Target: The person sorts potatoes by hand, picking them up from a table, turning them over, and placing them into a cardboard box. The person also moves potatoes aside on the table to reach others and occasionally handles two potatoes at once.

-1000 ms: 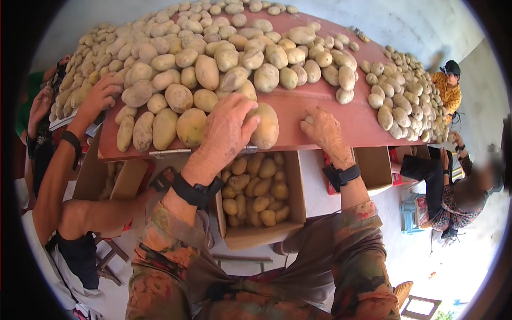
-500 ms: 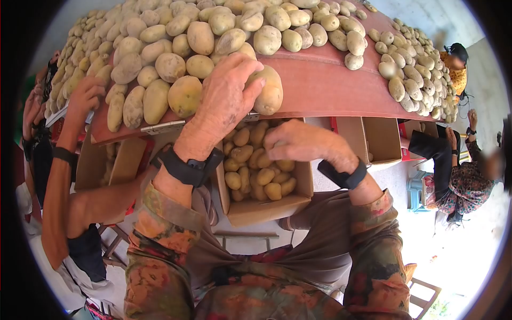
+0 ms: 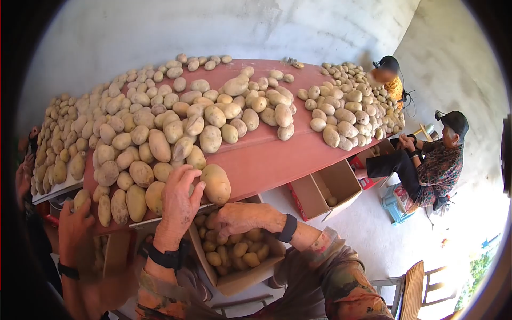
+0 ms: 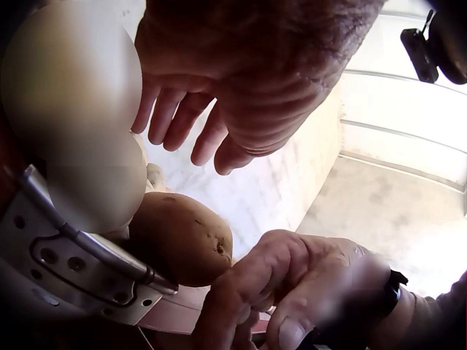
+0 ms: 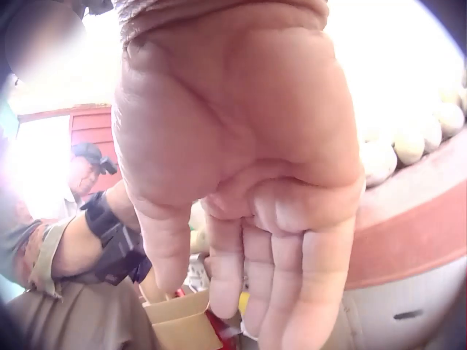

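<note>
My left hand is at the table's near edge, beside a large oval potato. Its loosely bent fingers and thumb hold nothing; in the left wrist view the same big potato lies below the palm. My right hand hangs over a cardboard box with several small potatoes inside, fingers pointing down. In the right wrist view the palm of the right hand faces the camera, and its long, relaxed fingers carry nothing. Many potatoes are heaped on the red table.
Another pile of potatoes covers the table's right end. A second cardboard box stands under the right edge, past it a seated person on a blue stool. At left, a neighbour's hand holds a potato. A wooden chair stands lower right.
My right hand has moved from the table edge down and left over the box, and the small potato it held is out of its fingers. My left hand stays by the large potato. The head view has turned.
</note>
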Demonstrator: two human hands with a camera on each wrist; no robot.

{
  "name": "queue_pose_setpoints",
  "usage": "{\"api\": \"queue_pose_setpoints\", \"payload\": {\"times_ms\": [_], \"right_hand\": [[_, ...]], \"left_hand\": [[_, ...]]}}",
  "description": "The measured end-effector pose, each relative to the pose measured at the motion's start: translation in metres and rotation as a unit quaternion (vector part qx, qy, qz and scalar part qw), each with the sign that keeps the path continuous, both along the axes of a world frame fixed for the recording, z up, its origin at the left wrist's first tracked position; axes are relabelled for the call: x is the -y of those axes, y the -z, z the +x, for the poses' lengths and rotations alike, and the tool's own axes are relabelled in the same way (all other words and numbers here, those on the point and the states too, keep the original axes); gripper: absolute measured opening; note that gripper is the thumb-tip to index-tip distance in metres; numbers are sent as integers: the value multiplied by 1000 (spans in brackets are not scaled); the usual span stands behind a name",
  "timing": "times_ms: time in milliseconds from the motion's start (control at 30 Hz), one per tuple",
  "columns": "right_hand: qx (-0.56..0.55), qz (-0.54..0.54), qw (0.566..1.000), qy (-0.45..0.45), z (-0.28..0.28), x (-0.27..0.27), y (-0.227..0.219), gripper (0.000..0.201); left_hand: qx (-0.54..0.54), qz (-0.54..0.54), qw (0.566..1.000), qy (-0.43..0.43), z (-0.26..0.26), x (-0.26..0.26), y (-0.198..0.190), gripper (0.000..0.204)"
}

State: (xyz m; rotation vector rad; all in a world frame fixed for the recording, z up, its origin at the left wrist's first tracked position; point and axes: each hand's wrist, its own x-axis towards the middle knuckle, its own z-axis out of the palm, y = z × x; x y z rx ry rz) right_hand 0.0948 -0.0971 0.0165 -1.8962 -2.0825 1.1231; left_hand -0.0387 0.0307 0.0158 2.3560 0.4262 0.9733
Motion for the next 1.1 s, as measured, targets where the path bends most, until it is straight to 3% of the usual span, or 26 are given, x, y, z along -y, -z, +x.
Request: {"api": "queue_pose_setpoints", "payload": {"times_ms": [167,300,400,433,500,600,700,833,1033,1100], "right_hand": [[-70,44,993,82,47,7,-23,26],[-153,-17,961,231,67,22,-34,24],[-161,111,933,304,74,26,-30,22],[-116,187,918,329,77,26,-26,20],[-24,335,866,372,85,26,-18,20],[50,456,764,454,115,21,3,36],[125,420,729,525,153,23,5,54],[165,375,722,558,206,17,13,75],[77,251,713,649,252,-8,29,90],[86,281,724,624,256,-11,32,89]], "left_hand": [[5,1,1000,7,-2,3,-1,25],[8,-1,1000,1,-2,3,-1,25],[8,4,1000,0,0,3,2,24],[6,-2,1000,0,0,3,2,25],[2,-11,1000,2,2,5,3,25],[-8,-32,999,10,4,5,3,25],[-7,-28,1000,8,3,6,1,25],[3,-16,1000,7,4,1,5,25],[9,-7,1000,-2,3,0,5,26],[10,-2,1000,-3,3,-2,6,26]]}}
